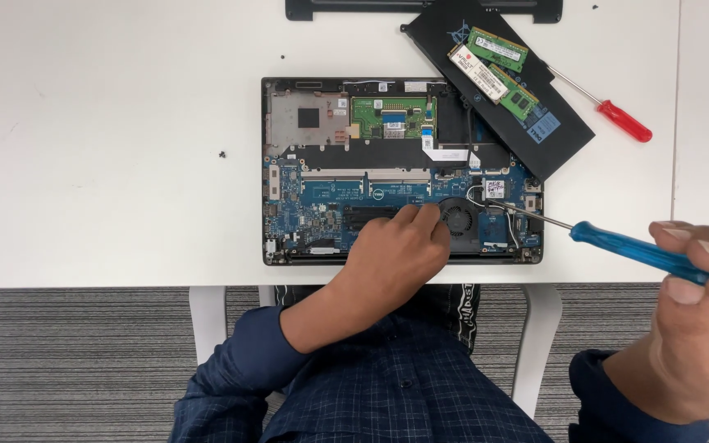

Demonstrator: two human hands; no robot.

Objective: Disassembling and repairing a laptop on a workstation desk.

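Left hand [395, 250] pressing loosely curled fingertips beside round black fan [458, 218] in opened black laptop chassis [404, 172], right hand [699, 320] gripping blue-handled screwdriver [633, 250], tip touching near the fan's right edge.

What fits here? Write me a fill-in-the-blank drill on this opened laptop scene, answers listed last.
1. The right hand holds a screwdriver with a ____ handle.
2. The left hand rests on the opened laptop beside its round ____.
3. Two green memory modules lie on the black ____.
4. The unused screwdriver on the white table has a ____ handle.

Answers: blue; fan; battery; red
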